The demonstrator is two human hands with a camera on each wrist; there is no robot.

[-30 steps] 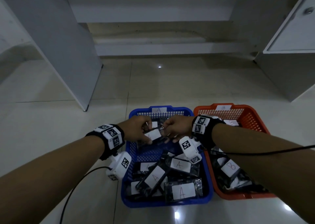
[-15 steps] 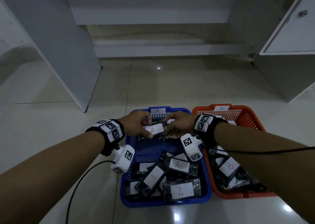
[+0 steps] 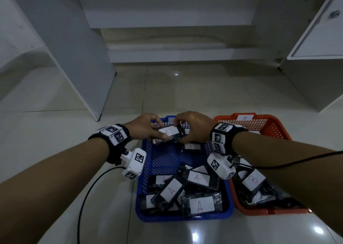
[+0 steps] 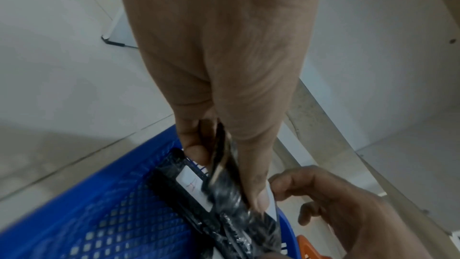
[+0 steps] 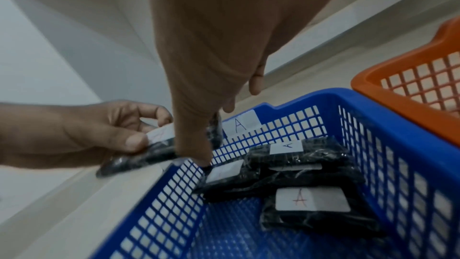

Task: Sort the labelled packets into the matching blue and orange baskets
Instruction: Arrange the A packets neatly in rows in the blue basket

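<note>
A black packet (image 3: 168,132) with a white label marked A hangs over the far end of the blue basket (image 3: 183,218). My left hand (image 3: 159,131) pinches its left end between thumb and fingers, and my right hand (image 3: 181,130) grips its right end. The left wrist view shows the thumb and a finger clamped on the packet (image 4: 231,194). In the right wrist view the packet (image 5: 154,149) sits above the basket's left rim. Several A packets (image 3: 198,178) lie in the blue basket. The orange basket (image 3: 274,127), tagged B, holds a B packet (image 3: 256,182) and others.
The baskets stand side by side on a pale tiled floor (image 3: 185,95). A white cabinet panel (image 3: 74,58) rises at the left and another cabinet (image 3: 315,67) at the right. A low step (image 3: 185,52) runs along the back. A black cable (image 3: 83,197) trails from my left wrist.
Both hands keep hold of the A packet. It has shifted a little toward the far rim of the blue basket and now lies flatter, label up.
</note>
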